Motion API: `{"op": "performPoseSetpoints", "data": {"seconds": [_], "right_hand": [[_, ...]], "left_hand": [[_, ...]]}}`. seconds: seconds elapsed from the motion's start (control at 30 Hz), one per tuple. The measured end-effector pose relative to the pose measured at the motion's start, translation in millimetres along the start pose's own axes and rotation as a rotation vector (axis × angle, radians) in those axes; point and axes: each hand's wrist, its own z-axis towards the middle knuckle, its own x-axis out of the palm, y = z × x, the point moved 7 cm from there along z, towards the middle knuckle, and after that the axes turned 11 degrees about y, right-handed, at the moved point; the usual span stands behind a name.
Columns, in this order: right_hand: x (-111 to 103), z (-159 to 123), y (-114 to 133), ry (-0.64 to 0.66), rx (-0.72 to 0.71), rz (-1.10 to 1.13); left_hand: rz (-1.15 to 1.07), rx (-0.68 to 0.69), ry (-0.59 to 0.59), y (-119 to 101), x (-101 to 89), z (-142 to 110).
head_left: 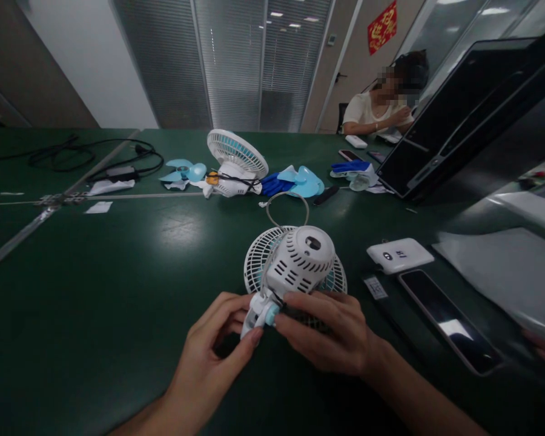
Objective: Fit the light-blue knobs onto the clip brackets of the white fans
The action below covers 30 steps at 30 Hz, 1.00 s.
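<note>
A small white fan (pixel 302 260) lies grille-down on the green table in front of me, its slotted motor housing facing up. At its near end is a white bracket (pixel 249 324) with a light blue knob (pixel 271 314). My left hand (pixel 213 342) pinches the bracket between thumb and fingers. My right hand (pixel 329 330) closes its thumb and fingertips around the blue knob, beside the housing. A thin cable (pixel 288 195) loops up behind the fan. The fan's front is hidden beneath it.
Farther back stand another white fan (pixel 237 160), light blue fan blades (pixel 302 180) and blue-white gloves (pixel 354 171). To the right lie a phone (pixel 449 321), a white device (pixel 399 255) and a plastic sheet (pixel 504 272). A large monitor (pixel 463 115) stands behind them; a person (pixel 376 109) sits beyond.
</note>
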Motion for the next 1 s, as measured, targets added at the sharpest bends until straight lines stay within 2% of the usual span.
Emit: {"op": "performPoseSetpoints", "data": {"seconds": [0.07,0.13,0.3,0.47,0.73,0.9,1.0], "right_hand": [[0.6,-2.5,-1.7,0.055,-0.052,0.011],[1.1,-3.6,-4.7,0.071,-0.043,0.032],[1.3,-0.2,-1.3,-0.032,0.034,0.030],[2.7,3.8,1.5,-0.018,0.094,-0.029],[-0.2,-3.2,-5.0,0.064,-0.032,0.069],[-0.8,-2.6,-1.9,-0.043,0.042,0.044],[2.1,0.9,1.4,-0.048,0.112,0.008]], "left_hand": [[-0.008,-0.001,-0.001,-0.6,-0.4,0.4],[-0.009,-0.004,0.001,-1.4,-0.4,0.6],[-0.005,-0.011,0.002,-1.4,0.4,0.4],[0.004,0.003,-0.003,-0.8,0.2,0.1],[0.002,0.003,0.011,-2.1,0.5,0.5],[0.018,0.008,-0.001,-2.1,0.2,-0.3],[0.020,0.010,-0.005,-1.5,0.2,-0.5]]}}
